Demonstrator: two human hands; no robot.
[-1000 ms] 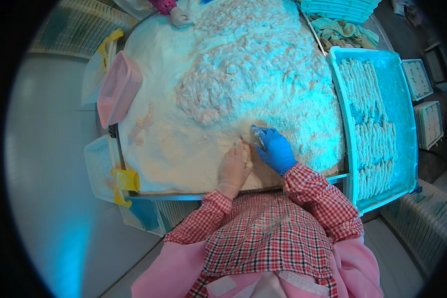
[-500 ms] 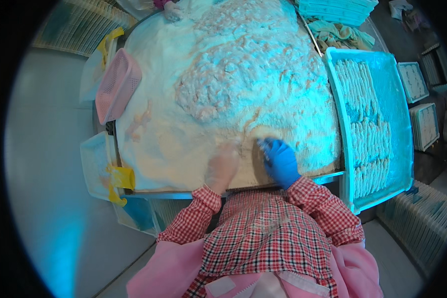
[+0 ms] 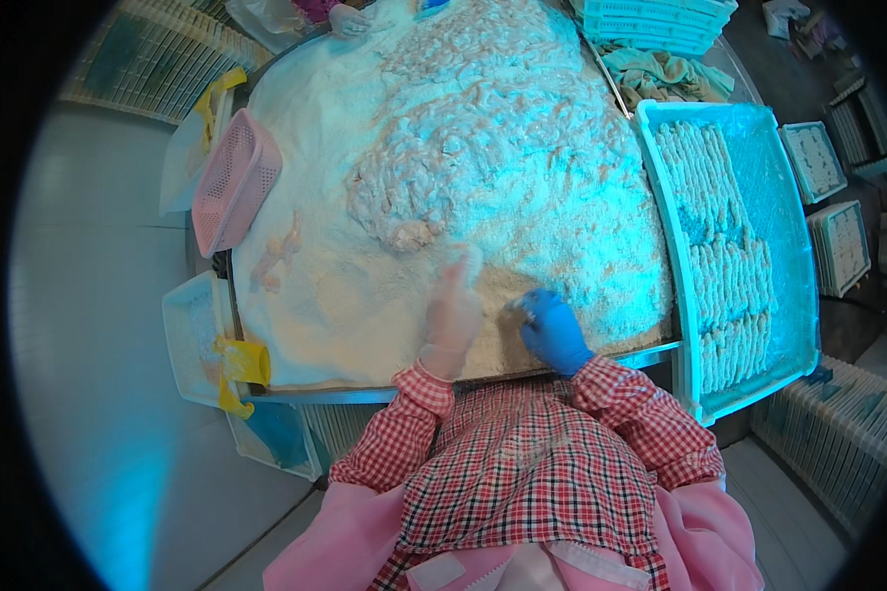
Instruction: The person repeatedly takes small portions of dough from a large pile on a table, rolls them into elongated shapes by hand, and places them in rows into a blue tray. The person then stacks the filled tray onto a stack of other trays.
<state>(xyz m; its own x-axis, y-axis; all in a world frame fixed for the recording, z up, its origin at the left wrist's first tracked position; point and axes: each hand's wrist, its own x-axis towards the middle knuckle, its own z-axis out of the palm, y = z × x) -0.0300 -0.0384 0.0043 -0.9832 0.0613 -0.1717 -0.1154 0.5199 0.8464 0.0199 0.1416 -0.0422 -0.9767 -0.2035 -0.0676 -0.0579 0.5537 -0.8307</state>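
Note:
My left hand (image 3: 451,313), in a pale floury glove, stretches forward over the table with its fingers extended, their tips blurred near the front edge of a heap of floured meat pieces (image 3: 493,128). My right hand (image 3: 554,333), in a blue glove, rests low over the table's near edge with its fingers curled. Its fingertips look whitish; whatever they may hold is hidden. Pale flour or crumb coating (image 3: 355,315) covers the table around both hands. A separate meat piece (image 3: 279,258) lies in the coating at the left.
Rows of coated strips lie in a light-blue tray (image 3: 796,325) at the right. A pink basket (image 3: 235,187) stands on the left edge, near yellow tape (image 3: 242,362). Stacked crates (image 3: 655,25) and a cloth (image 3: 665,74) are at the back right. Another person's gloved hand (image 3: 349,20) is at the far edge.
My left hand has moved forward, its fingers now stretching toward the meat heap. My right hand has shifted slightly nearer me, still curled. A bit of blue now shows at the far edge.

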